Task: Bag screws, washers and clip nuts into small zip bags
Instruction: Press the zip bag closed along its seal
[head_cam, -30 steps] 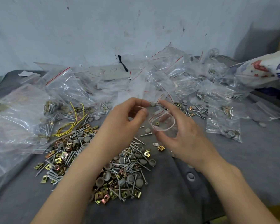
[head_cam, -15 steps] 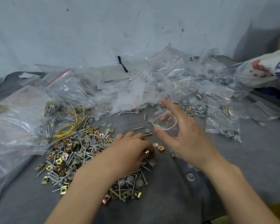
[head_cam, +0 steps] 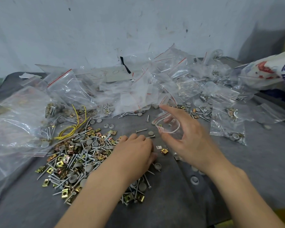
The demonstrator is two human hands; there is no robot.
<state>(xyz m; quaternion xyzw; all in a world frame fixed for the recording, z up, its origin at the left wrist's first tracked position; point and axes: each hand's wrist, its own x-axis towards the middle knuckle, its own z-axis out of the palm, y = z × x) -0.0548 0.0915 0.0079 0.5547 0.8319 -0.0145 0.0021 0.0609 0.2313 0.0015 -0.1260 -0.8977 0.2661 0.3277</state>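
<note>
A loose heap of screws, grey washers and brass clip nuts (head_cam: 76, 162) lies on the grey table (head_cam: 163, 211). My left hand (head_cam: 135, 153) rests palm down on the heap's right edge, fingers curled over small parts; what they hold is hidden. My right hand (head_cam: 189, 142) holds a small clear zip bag (head_cam: 168, 125) with its red-lined mouth spread wide, thumb and fingers on the rim. One clip nut (head_cam: 164, 151) lies between the hands. Single screws (head_cam: 141, 130) and washers (head_cam: 150, 133) lie just beyond my left hand.
A pile of clear zip bags (head_cam: 138, 89), several filled, spreads along the wall. A yellow wire (head_cam: 71, 127) lies left of the heap. Filled bags (head_cam: 227, 125) sit at right, with a printed white sack (head_cam: 270, 69) at the far right edge.
My left hand has dropped from the bag's mouth down onto the heap of parts and has stayed there. My right hand keeps the bag in place, mouth spread.
</note>
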